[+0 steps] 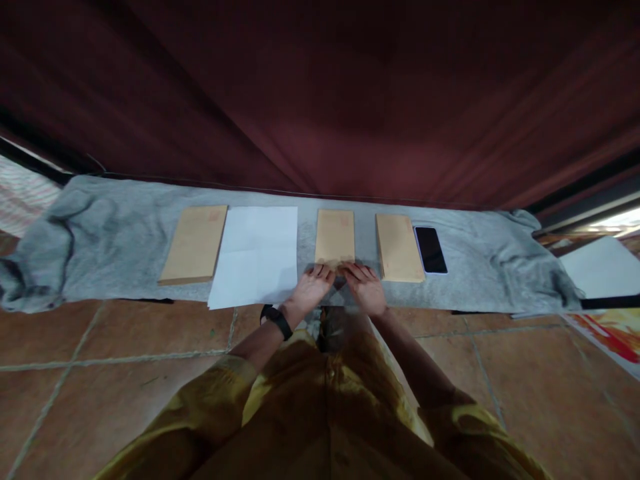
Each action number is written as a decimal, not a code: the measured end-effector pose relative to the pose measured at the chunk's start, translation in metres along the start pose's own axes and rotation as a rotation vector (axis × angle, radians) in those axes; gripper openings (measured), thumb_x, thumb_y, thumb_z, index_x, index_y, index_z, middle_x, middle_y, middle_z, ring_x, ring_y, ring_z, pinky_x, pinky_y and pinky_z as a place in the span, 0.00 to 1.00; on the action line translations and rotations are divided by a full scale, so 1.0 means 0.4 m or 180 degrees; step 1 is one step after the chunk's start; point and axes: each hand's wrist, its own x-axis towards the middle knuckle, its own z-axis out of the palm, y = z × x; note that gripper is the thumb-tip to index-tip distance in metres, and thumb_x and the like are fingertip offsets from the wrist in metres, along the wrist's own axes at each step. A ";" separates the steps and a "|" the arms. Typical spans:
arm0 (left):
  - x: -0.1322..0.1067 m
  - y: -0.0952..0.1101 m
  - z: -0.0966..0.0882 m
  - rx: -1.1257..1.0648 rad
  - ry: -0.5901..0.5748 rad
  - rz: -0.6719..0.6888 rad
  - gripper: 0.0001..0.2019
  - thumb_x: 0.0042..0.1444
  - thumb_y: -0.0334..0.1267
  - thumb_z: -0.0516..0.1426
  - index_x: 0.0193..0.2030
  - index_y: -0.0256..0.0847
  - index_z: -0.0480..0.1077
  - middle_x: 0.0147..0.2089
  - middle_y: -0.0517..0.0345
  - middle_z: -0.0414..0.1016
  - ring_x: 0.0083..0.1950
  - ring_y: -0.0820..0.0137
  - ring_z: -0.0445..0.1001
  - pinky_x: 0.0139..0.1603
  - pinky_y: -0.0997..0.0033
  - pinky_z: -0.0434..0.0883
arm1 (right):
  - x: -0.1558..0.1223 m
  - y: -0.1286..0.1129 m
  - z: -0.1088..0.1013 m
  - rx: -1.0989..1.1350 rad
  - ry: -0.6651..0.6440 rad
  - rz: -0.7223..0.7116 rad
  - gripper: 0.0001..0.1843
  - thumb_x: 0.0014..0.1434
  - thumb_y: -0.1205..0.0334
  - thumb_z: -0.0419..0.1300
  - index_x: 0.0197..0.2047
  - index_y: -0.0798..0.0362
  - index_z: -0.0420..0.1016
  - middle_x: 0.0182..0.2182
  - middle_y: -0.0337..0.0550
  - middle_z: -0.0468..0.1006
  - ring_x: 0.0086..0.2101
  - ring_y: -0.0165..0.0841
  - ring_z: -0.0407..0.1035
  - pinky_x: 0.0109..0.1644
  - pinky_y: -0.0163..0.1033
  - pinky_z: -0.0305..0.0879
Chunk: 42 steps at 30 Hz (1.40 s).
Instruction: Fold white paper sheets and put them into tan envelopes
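A grey cloth (125, 220) lies stretched over the tiled floor. On it, in the middle, sits a narrow tan envelope (335, 235). My left hand (311, 288) and my right hand (364, 287) lie side by side at its near end, fingers stretched out flat and fingertips pressing on its lower edge. A black watch is on my left wrist. To the left is a sheet of white paper (257, 255), then a wider stack of tan envelopes (195, 243). Right of the middle envelope lies another tan envelope stack (399, 247).
A black phone (431, 249) lies face up at the right of the envelopes. A dark red curtain (325, 100) hangs behind the cloth. White sheets (603, 267) and a colourful print (613, 330) lie at the far right. My knees in yellow clothing fill the foreground.
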 end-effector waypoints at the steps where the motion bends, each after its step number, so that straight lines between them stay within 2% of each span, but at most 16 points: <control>1: -0.002 0.004 0.003 -0.0014 0.0044 -0.0005 0.14 0.65 0.25 0.51 0.54 0.34 0.71 0.55 0.42 0.76 0.61 0.58 0.72 0.55 0.60 0.73 | 0.001 -0.004 0.003 0.0047 0.0023 0.0058 0.22 0.68 0.68 0.54 0.64 0.51 0.72 0.64 0.48 0.72 0.60 0.43 0.66 0.62 0.49 0.63; 6: -0.022 0.036 0.042 -0.0157 0.0331 -0.0203 0.23 0.64 0.24 0.47 0.64 0.28 0.66 0.66 0.34 0.70 0.69 0.56 0.68 0.67 0.56 0.66 | 0.000 -0.059 0.029 0.0531 0.0091 0.0261 0.26 0.70 0.68 0.49 0.69 0.54 0.68 0.65 0.49 0.71 0.63 0.40 0.65 0.69 0.51 0.60; 10: -0.045 0.048 0.085 -0.0419 0.0452 -0.0295 0.28 0.64 0.28 0.47 0.71 0.26 0.57 0.72 0.33 0.63 0.74 0.56 0.61 0.73 0.52 0.60 | -0.013 -0.102 0.042 0.0647 0.0030 0.0393 0.27 0.73 0.59 0.46 0.72 0.58 0.62 0.68 0.52 0.67 0.68 0.38 0.58 0.74 0.51 0.54; 14: -0.065 0.049 0.108 -0.0594 0.0440 -0.0256 0.32 0.65 0.35 0.48 0.74 0.23 0.51 0.76 0.32 0.54 0.78 0.55 0.50 0.76 0.50 0.54 | -0.028 -0.109 0.040 0.0516 -0.0018 0.0353 0.30 0.74 0.53 0.47 0.72 0.60 0.60 0.70 0.53 0.63 0.70 0.40 0.54 0.75 0.52 0.50; 18: -0.072 0.056 0.105 -0.0640 0.0403 -0.0242 0.36 0.65 0.41 0.49 0.74 0.21 0.47 0.77 0.30 0.48 0.80 0.52 0.43 0.77 0.48 0.51 | -0.039 -0.101 0.042 0.0382 -0.0013 0.0254 0.32 0.74 0.51 0.47 0.73 0.62 0.58 0.72 0.53 0.59 0.71 0.41 0.53 0.75 0.51 0.48; 28: -0.088 0.054 0.084 -0.0562 0.0296 -0.0317 0.41 0.65 0.51 0.55 0.73 0.20 0.49 0.77 0.25 0.47 0.79 0.48 0.44 0.76 0.46 0.53 | -0.067 -0.068 0.043 0.0197 0.0061 0.0339 0.30 0.74 0.55 0.48 0.74 0.58 0.58 0.71 0.52 0.61 0.69 0.40 0.56 0.74 0.52 0.50; 35: -0.105 0.050 0.089 -0.0461 0.0253 -0.0437 0.42 0.65 0.51 0.54 0.75 0.21 0.47 0.77 0.26 0.47 0.80 0.49 0.43 0.76 0.45 0.53 | -0.091 -0.043 0.046 0.0152 0.0096 0.0394 0.30 0.74 0.55 0.48 0.75 0.57 0.55 0.70 0.53 0.62 0.69 0.41 0.57 0.73 0.53 0.51; 42: -0.105 0.038 0.074 -0.0428 0.0268 -0.0478 0.37 0.67 0.51 0.53 0.73 0.23 0.53 0.76 0.29 0.53 0.79 0.49 0.48 0.77 0.42 0.51 | -0.091 -0.043 0.036 0.0248 0.0129 0.0492 0.29 0.74 0.56 0.47 0.73 0.57 0.58 0.69 0.53 0.64 0.68 0.42 0.57 0.73 0.54 0.50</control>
